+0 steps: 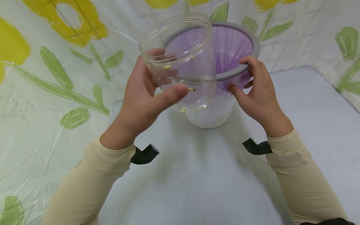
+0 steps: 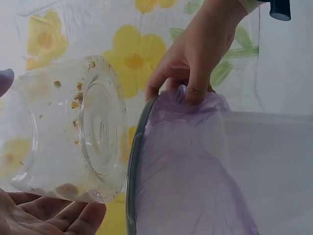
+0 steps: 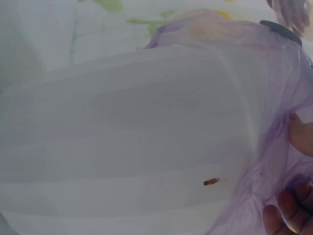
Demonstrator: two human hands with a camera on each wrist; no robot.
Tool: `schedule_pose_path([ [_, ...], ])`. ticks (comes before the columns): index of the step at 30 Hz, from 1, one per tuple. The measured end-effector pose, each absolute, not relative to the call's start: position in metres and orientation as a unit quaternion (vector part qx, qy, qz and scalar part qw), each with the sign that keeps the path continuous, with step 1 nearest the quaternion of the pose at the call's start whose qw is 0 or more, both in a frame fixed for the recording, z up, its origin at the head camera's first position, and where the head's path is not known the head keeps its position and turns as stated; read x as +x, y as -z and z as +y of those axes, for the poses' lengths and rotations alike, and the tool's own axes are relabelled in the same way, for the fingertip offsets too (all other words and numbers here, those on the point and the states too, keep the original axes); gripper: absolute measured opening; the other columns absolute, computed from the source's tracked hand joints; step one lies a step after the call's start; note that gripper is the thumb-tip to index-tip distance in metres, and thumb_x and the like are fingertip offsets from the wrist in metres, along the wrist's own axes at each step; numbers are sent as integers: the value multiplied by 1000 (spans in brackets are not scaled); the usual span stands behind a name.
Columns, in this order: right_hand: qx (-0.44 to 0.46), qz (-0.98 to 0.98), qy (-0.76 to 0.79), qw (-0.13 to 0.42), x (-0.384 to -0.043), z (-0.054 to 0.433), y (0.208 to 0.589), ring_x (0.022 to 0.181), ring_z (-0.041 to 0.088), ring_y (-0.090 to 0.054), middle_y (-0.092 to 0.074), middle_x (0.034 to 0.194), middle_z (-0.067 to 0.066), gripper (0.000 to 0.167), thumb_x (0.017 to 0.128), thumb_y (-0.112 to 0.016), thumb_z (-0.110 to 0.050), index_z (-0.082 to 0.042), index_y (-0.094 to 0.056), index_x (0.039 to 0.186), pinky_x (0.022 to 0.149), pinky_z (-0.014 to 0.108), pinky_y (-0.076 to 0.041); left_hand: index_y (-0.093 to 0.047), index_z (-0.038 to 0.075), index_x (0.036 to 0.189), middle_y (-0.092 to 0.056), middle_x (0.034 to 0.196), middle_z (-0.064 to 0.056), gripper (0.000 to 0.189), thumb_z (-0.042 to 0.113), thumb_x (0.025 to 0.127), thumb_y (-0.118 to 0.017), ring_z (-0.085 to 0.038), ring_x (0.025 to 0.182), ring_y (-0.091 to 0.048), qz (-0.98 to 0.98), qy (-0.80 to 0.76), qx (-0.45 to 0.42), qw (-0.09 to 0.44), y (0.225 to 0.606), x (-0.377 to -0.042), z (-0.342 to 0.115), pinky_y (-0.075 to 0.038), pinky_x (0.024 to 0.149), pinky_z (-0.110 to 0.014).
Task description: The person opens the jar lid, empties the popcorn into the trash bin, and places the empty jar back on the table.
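Observation:
My left hand (image 1: 143,100) holds a clear plastic jar (image 1: 197,72) at the near left side of a white waste bin (image 1: 209,117). The jar's mouth faces up, slightly tilted, and small yellow-brown crumbs cling near its base (image 2: 102,127). A purple bag (image 1: 233,43) lines the bin, with a grey ring (image 1: 254,40) around the top. At the bin's right side, my right hand (image 1: 257,93) grips the ring and the bag's folded edge, fingers over the ring and thumb below. In the right wrist view, one brown bit (image 3: 211,181) sticks to the bin's outer wall.
The bin stands on a table with a pale cloth (image 1: 202,175). Behind and to the left hangs a plastic sheet (image 1: 33,125) printed with yellow flowers and green leaves. Black mounts (image 1: 144,154) sit at both wrists.

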State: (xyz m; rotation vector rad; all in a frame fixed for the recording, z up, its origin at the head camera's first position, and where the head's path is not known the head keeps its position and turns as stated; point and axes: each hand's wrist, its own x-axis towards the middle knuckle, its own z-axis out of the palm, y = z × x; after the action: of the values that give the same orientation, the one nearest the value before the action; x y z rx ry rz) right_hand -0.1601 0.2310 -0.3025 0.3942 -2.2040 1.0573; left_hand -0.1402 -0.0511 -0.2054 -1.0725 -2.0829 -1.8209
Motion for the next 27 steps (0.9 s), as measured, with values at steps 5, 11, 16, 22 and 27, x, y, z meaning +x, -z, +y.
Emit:
schedule_pose_path([
  [5,145,-842,-404,326,-160,230,302,100,12,-46,-54,117,16,60,91,-79,-4,-1,-48,142,80,19,-43,-44,6,142,-62,137,-12,84,45,82,-87,-28,123,-63,-700,608,-367,66,210,-132,-50,-48,103,-42],
  [11,163,-838,-396,338,-161,232,304,98,18,-50,-54,114,19,60,90,-74,2,-1,-47,143,79,19,-42,-43,8,143,-59,138,-9,80,42,84,-87,-24,131,-57,-704,595,-386,39,218,-123,-49,-46,106,-44],
  [16,176,-831,-397,347,-162,233,307,96,17,-53,-55,117,14,55,92,-71,-1,0,-48,143,77,20,-43,-43,9,145,-55,145,-8,77,19,82,-87,-21,135,-55,-729,573,-374,0,225,-116,-46,-46,110,-45],
  [22,168,-833,-402,341,-161,234,307,97,13,-50,-54,116,11,60,93,-78,-12,-3,-48,144,80,19,-41,-40,14,152,-52,150,-4,88,14,80,-91,-18,130,-59,-774,538,-328,-61,234,-104,-41,-45,112,-42],
  [27,165,-837,-402,334,-160,234,305,100,14,-49,-54,118,18,67,88,-83,-12,-4,-47,145,80,18,-42,-34,27,161,-52,151,1,102,20,78,-94,-15,134,-57,-786,527,-311,-92,248,-100,-39,-45,114,-38],
])
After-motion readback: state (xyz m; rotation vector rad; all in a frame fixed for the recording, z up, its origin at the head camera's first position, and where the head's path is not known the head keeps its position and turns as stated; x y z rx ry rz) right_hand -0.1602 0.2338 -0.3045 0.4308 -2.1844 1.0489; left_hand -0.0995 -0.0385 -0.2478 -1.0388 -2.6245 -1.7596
